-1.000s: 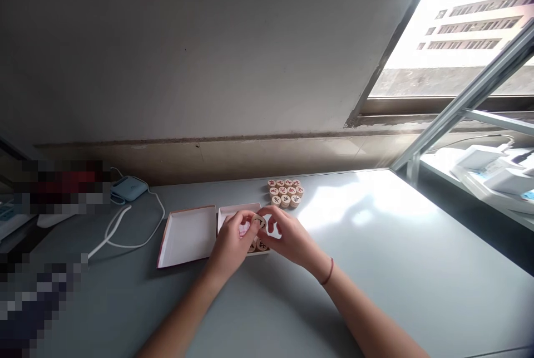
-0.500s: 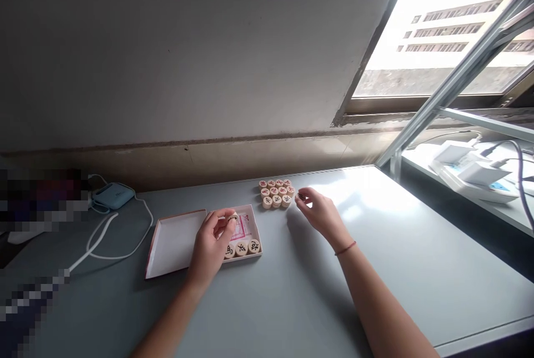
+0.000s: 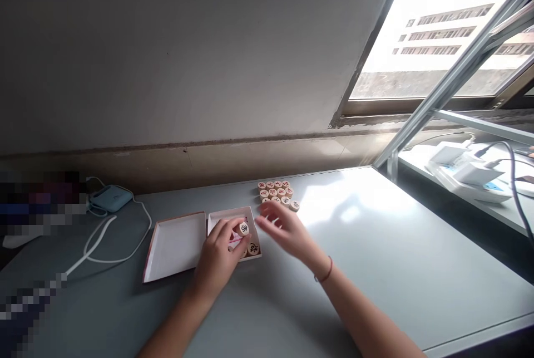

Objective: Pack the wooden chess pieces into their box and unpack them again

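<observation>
Between the thumb and fingers of my left hand is a round wooden Chinese chess piece with a dark character, held over the box. The white box below has pieces along its near side, among them a chess piece in the corner; my left hand hides others. My right hand hovers just right of the box, fingers apart and holding nothing. Behind it, rows of chess pieces sit close together, their far ones marked in red. A dark-marked piece lies at the right end of the nearest row.
The box lid lies inside up, left of the box. Farther left are a light blue device and a white cable on the grey table. A metal frame and a shelf with white plugs stand at the right.
My right hand went to the rows, set a chess piece at the right end, and came back empty toward the box. My left hand now shows its piece's face. The view has turned slightly right.
</observation>
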Tool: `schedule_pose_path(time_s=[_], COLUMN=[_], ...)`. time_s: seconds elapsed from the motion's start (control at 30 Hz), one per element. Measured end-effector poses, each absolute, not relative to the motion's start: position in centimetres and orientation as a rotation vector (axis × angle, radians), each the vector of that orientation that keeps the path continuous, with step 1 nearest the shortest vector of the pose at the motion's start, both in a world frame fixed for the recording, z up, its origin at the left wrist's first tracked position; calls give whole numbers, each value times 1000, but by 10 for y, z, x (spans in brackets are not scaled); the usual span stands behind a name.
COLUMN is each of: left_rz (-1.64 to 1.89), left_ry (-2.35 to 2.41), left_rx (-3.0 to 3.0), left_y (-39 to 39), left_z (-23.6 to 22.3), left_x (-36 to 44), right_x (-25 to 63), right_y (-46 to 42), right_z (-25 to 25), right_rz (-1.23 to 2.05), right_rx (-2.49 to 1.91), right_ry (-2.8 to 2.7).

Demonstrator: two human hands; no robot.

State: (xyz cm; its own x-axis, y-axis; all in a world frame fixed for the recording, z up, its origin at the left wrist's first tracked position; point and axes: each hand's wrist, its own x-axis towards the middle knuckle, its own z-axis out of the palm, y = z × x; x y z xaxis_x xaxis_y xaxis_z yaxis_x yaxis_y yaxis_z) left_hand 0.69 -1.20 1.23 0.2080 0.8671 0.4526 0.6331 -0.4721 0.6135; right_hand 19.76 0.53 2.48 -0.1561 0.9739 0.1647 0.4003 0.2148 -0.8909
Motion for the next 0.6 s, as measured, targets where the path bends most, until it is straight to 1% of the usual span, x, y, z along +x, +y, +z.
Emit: schedule_pose_path(time_s=[0.1,0.3,0.4,0.5,0.6], left_rz=[1122,1096,1013,861,577], left_ry=[1370,1354,1449,1690,1963], left_rx=[2309,2368,2418,2351,2205], left_y=[-13,-12,-7,3,12], left_z=[8,1,4,11,18], left_x=[9,13,3,-18,-38], right_x=[174,178,206,241,265], right_y=[-9,-7,7,22,31], right_z=[31,31,29,23,16], right_rz=[1070,1054,803,388,384], right_rx=[-1204,-1237,-1375,-1674,-1830], right_ry=[-1696,-1701,-1625,-1546,-1557])
